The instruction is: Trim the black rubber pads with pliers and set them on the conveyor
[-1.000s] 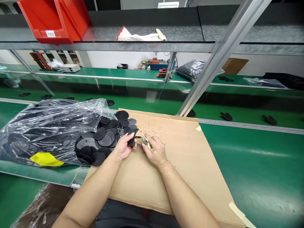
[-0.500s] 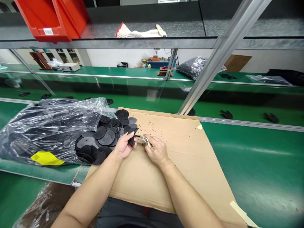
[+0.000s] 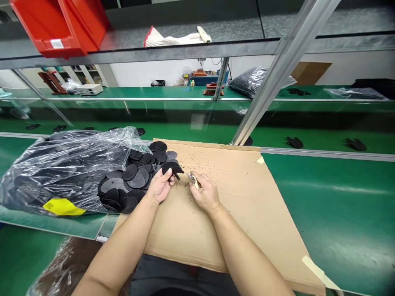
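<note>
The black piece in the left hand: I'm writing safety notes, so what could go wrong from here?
The right hand holds a metal-tipped tool pointing toward the left hand; a slip might nick fingers. The black piece could drop among similar discs close by.

A dark, speckled shelf [image 3: 185,16] is crossed by a slanted metal post [image 3: 284,65]. Well left of the post, a red bin [image 3: 58,24] is held on the shelf, and white shelving [image 3: 106,74] is placed farther back. Beyond the post, a white wall [image 3: 132,74] is seen above a green counter [image 3: 129,92]. Right of the post, a brown board [image 3: 313,73] is stood, and light is reflected by the green tabletop [image 3: 324,197].
</note>
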`<action>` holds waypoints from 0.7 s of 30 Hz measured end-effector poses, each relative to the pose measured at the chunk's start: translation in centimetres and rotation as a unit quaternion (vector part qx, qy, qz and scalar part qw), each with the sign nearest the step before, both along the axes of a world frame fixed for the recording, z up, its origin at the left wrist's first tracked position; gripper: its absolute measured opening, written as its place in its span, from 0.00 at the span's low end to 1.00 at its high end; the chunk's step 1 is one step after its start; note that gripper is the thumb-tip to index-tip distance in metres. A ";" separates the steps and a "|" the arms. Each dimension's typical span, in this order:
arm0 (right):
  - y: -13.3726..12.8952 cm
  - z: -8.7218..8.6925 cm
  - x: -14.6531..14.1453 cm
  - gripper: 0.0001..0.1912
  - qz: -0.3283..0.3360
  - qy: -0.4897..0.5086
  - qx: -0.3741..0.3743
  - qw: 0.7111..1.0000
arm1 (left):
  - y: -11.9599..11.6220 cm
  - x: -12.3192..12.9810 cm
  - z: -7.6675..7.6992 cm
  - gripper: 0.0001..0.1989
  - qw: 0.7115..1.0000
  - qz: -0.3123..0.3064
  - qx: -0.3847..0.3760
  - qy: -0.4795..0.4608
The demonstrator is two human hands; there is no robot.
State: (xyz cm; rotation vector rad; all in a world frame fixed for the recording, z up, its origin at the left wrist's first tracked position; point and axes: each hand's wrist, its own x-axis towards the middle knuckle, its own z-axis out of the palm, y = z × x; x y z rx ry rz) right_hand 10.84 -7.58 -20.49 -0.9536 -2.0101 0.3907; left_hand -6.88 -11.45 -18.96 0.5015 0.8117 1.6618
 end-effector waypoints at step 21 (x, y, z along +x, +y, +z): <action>-1.1 0.2 -0.8 0.19 0.069 -0.129 0.008 0.989 | -0.3 0.2 0.6 0.14 0.991 -0.107 -0.076 -0.033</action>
